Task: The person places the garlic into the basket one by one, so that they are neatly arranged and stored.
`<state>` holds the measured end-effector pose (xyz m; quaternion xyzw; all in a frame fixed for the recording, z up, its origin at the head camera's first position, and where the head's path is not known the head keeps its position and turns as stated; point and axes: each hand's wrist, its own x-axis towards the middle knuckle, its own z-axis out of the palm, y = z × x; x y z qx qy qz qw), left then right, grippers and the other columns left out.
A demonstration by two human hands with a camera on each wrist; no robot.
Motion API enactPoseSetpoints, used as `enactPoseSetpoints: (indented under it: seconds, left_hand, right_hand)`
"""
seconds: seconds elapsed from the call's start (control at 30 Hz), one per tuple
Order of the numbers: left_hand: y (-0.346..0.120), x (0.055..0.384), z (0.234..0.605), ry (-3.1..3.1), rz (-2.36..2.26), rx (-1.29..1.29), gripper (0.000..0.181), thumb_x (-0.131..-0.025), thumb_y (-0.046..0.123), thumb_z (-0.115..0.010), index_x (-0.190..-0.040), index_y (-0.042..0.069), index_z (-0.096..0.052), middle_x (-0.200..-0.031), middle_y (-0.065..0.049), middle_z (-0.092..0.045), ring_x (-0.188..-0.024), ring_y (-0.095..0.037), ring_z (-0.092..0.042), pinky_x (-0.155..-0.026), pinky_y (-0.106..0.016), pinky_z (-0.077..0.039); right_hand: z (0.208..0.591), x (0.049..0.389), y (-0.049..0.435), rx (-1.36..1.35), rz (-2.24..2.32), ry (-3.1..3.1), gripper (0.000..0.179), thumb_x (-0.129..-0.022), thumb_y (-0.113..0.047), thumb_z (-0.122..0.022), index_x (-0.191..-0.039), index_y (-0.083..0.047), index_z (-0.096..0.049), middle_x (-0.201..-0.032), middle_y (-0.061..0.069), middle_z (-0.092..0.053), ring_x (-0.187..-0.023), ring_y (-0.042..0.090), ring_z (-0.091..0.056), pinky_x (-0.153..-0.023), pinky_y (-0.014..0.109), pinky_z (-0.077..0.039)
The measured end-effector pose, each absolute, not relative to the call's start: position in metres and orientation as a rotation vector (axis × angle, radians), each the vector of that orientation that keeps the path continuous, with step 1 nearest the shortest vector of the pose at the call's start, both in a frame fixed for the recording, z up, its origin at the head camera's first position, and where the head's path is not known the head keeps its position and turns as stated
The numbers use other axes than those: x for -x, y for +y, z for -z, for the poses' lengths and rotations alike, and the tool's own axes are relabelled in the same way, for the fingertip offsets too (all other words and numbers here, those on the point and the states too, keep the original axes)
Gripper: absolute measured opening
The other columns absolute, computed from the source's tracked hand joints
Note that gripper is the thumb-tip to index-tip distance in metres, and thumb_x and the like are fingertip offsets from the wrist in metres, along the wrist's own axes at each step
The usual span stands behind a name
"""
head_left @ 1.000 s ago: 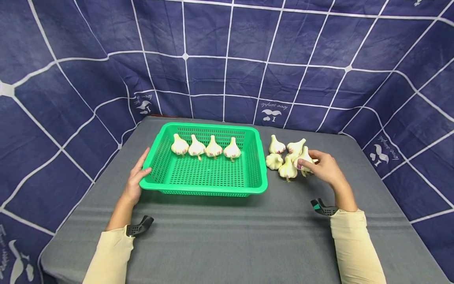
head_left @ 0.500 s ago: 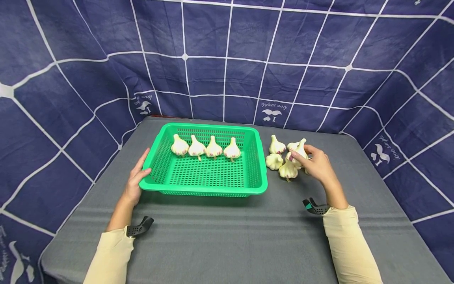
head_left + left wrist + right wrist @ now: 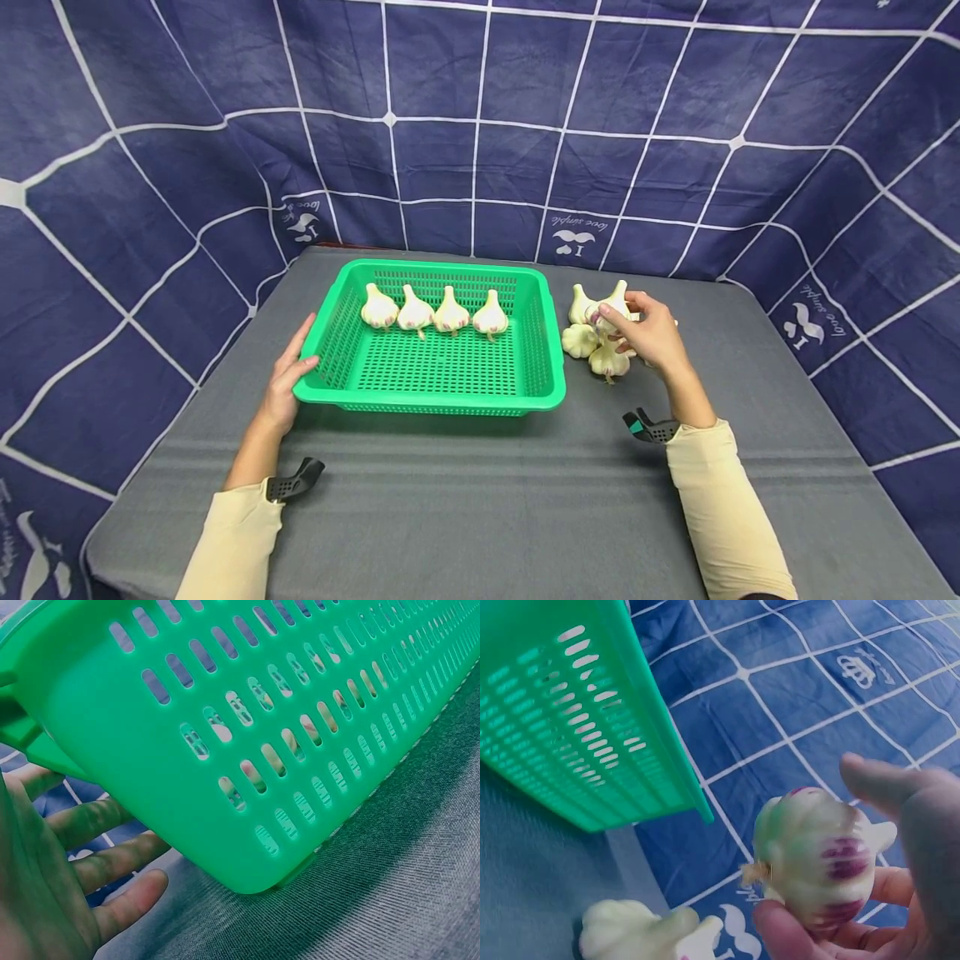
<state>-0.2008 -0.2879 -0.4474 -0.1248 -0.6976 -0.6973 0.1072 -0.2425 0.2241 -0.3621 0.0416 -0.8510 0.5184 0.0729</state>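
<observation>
My right hand (image 3: pixel 651 333) pinches a white garlic bulb (image 3: pixel 817 859) with purple streaks, stem end up in the head view, raised over the other bulbs. In the right wrist view its thumb and fingertips are spread around the bulb. My left hand (image 3: pixel 282 387) rests at the left side of a green plastic basket (image 3: pixel 442 403), thumb at the rim. The left wrist view shows its fingers (image 3: pixel 124 862) fairly straight beside the basket's outer wall. Inside, several garlic bulbs (image 3: pixel 452 312) stand in a row along the back.
Loose garlic bulbs (image 3: pixel 580 341) lie clustered on the grey tabletop (image 3: pixel 465 500) right of the basket, partly hidden by my right hand. A blue cloth (image 3: pixel 517 100) with white grid lines hangs behind and at both sides.
My right hand has lifted the garlic bulb out of the cluster and carried it left and slightly away from me. My left hand and the basket have stayed put.
</observation>
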Motion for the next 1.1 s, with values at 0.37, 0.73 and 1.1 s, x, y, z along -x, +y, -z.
enactPoseSetpoints:
  seconds: [0.37,0.73,1.1]
  left_hand:
    - [-0.288,0.2,0.447,-2.054,2.054,0.365,0.064,-0.093,0.003,-0.037,-0.156,0.002,-0.024,-0.148,-0.002,-0.038,-0.118,-0.007,-0.042,-0.096,-0.015,-0.033]
    - [-0.287,0.201,0.447,-2.053,2.056,0.367,0.064,-0.093,0.003,-0.037,-0.156,0.003,-0.024,-0.152,-0.009,-0.034,-0.121,-0.006,-0.041,-0.097,-0.015,-0.032]
    - [-0.288,0.201,0.449,-2.027,2.09,0.369,0.064,-0.093,0.003,-0.038,-0.156,0.002,-0.023,-0.148,0.002,-0.038,-0.12,-0.006,-0.042,-0.097,-0.015,-0.032]
  right_hand:
    - [0.36,0.246,0.208,-0.307,-1.771,-2.482,0.047,-0.086,0.004,-0.062,-0.13,0.013,-0.048,-0.118,0.029,-0.05,-0.071,0.01,-0.068,-0.064,0.046,-0.057]
    - [0.358,0.252,0.198,-0.267,-1.633,-2.539,0.063,-0.085,-0.011,-0.075,-0.14,0.003,-0.048,-0.114,0.02,-0.052,-0.071,0.007,-0.067,-0.065,0.043,-0.057]
    - [0.343,0.255,0.181,-0.321,-1.553,-2.518,0.069,-0.083,-0.024,-0.08,-0.14,0.001,-0.05,-0.115,0.021,-0.057,-0.073,0.019,-0.066,-0.061,0.044,-0.057]
